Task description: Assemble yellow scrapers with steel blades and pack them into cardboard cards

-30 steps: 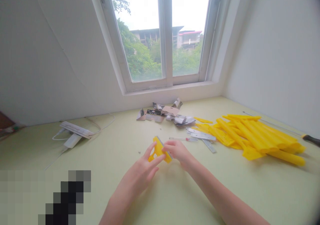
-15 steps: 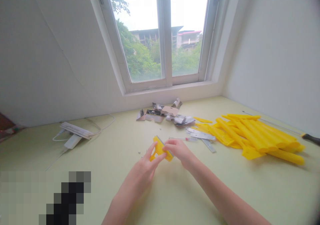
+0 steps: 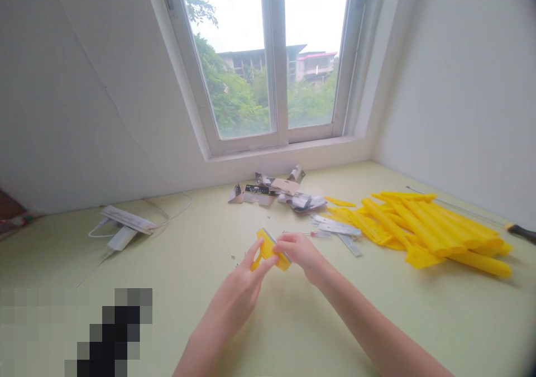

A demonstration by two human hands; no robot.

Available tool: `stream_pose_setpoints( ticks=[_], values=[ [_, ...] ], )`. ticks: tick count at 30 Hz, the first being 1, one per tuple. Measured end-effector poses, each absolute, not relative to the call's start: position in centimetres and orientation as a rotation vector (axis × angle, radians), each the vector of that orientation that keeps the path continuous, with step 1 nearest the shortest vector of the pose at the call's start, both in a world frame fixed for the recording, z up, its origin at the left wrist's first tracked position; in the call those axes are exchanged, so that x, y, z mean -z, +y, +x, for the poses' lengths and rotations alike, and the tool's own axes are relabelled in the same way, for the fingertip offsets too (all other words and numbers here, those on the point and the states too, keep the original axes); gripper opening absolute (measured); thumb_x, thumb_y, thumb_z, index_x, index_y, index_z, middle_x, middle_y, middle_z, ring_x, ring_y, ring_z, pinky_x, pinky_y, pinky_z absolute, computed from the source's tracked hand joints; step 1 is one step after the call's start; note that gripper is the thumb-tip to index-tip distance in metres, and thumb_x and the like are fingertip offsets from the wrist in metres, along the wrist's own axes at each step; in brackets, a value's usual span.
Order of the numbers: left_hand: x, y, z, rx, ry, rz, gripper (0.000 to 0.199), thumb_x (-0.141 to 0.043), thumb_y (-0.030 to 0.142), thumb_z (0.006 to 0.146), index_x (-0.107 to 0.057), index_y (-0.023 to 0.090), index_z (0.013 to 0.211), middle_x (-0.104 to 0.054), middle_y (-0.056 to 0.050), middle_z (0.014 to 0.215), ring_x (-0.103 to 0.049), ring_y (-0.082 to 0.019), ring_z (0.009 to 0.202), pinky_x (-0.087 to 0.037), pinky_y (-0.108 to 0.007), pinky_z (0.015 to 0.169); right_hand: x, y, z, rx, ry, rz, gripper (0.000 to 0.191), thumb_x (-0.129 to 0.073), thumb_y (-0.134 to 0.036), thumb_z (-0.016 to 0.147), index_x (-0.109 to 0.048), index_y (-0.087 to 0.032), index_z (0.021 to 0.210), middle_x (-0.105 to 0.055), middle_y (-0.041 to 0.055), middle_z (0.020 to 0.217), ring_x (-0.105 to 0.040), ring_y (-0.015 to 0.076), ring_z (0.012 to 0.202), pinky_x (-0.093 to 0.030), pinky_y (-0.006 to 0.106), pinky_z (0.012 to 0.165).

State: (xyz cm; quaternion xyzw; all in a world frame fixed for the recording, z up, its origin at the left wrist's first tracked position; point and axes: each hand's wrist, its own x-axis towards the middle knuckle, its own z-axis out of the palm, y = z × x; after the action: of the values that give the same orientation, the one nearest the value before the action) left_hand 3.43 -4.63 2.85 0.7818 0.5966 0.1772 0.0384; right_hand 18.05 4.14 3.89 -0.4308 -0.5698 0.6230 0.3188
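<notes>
Hands (image 3: 242, 281) holding yellow plastic part (image 3: 268, 248); yellow pieces (image 3: 444, 222) heaped at right.

Compared with a second ago, the left hand's (image 3: 238, 283) lower, outstretched finger is tucked from sight, a small metal piece (image 3: 237, 265) shows beside that hand, the yellow scraper (image 3: 267, 246) sits slightly farther right, and the right hand (image 3: 300, 254) hides more of the small screwdriver (image 3: 315, 234).

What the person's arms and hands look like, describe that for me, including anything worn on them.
The left hand and right hand are both ungloved, with slender fingers. No sleeve shows on the left forearm or the right forearm, and I see no watch, bracelet, ring or marking. Fingernail details are too small to tell.
</notes>
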Motion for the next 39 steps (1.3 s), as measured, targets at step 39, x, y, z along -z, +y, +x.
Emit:
stream_pose_setpoints(
  ticks=[39],
  values=[
    [-5.9, -4.5, 4.1, -1.497, 1.192, 0.908, 0.033, -0.056, 0.016, 0.070, -0.046, 0.025, 0.101, -0.057, -0.001, 0.089, -0.043, -0.004, 0.050, -0.035, -0.021, 0.057, -2.0, 6.2, 20.0, -0.562, -2.335, -1.022, 0.017, -0.049, -0.008, 0.065, -0.062, -0.019, 0.067, -0.060, 0.0031, 0.075, -0.052, 0.0156, 0.078, -0.038, 0.024, 0.066]
  ],
)
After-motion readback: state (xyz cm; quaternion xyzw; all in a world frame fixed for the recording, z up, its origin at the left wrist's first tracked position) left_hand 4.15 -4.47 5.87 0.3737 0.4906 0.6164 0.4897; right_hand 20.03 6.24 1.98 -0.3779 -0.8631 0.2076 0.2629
